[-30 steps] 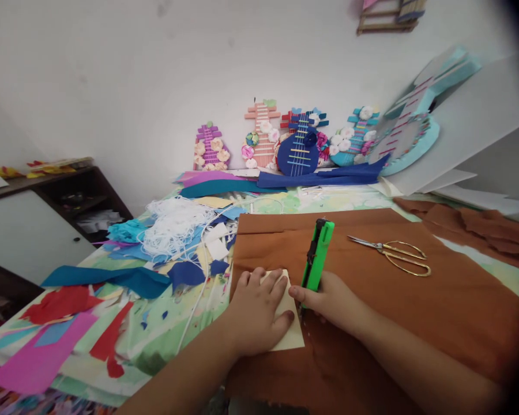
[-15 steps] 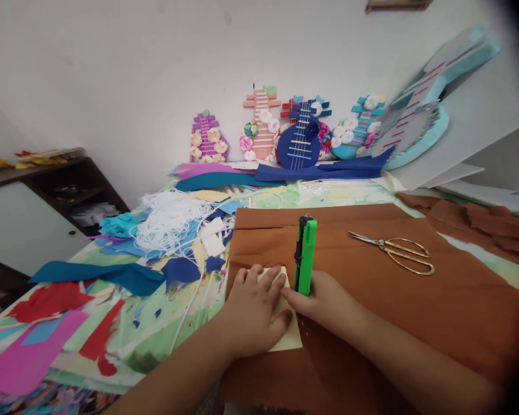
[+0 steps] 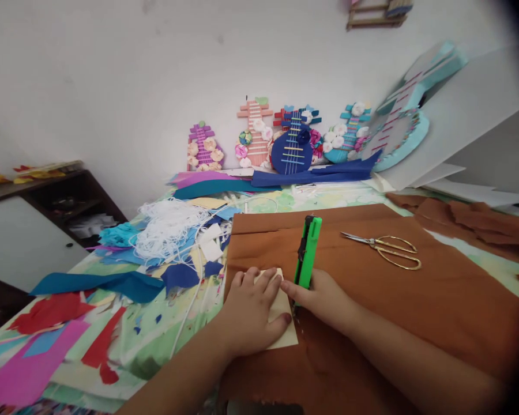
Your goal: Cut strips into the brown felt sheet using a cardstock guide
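My left hand (image 3: 253, 314) lies with its fingers spread on a cream card (image 3: 289, 331), pressing it against a large brown sheet (image 3: 350, 253). Beside the card's right edge, my right hand (image 3: 324, 300) grips a green and black stapler-like tool or cutter (image 3: 309, 253), held nearly upright and leaning a little right. Its lower end meets the brown sheet near the card edge, where small pale marks show. Gold-handled scissors (image 3: 383, 248) rest on the sheet to the right of my right hand.
White string (image 3: 170, 225) and coloured scraps, among them a teal strip (image 3: 99, 282) and a pink piece (image 3: 37, 363), cover the left side. Decorated instrument models, one dark blue (image 3: 292, 151), stand along the wall. Crumpled brown pieces (image 3: 462, 222) lie at right.
The green tool's top has tilted to the right, and its lower end now shows against the sheet. My left hand stays on the card. The view has shifted slightly.
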Tool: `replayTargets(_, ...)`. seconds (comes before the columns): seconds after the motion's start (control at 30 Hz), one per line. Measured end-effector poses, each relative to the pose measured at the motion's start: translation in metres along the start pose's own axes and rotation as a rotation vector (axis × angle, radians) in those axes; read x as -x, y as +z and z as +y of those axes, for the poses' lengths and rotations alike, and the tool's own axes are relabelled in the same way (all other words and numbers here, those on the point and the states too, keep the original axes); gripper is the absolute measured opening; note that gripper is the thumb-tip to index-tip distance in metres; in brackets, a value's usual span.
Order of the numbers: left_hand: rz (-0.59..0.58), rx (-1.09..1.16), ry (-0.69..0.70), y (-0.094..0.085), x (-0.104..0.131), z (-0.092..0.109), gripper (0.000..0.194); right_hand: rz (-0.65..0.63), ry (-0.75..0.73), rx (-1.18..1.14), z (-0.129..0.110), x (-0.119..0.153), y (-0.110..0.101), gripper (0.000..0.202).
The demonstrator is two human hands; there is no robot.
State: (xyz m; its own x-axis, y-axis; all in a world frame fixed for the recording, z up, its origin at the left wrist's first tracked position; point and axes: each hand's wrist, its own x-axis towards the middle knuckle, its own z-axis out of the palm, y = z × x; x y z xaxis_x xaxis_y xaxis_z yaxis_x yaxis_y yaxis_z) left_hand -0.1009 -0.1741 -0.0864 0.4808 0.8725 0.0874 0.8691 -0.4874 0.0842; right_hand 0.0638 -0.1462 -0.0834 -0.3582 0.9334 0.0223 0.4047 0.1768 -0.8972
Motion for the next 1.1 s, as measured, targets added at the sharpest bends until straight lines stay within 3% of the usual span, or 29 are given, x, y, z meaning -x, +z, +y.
replayTargets(0.17,0.002,0.0,0.003,-0.001,0.0,0.0,0.058,0.044,0.023,-0.006,-0.001,0.002,-0.001,0.03)
replayTargets(0.37,-0.014,0.012,-0.019,0.0,0.0,0.0,0.06,0.033,-0.069,0.09,0.0,0.007,0.0,0.031)
replayTargets(0.7,-0.017,0.03,-0.014,-0.002,0.001,-0.001,0.061,0.109,-0.102,0.145,0.002,0.008,0.0,0.033)
replayTargets(1.1,-0.008,0.026,-0.004,0.0,0.001,-0.001,0.06,0.091,-0.12,0.203,0.0,0.01,0.001,0.033)
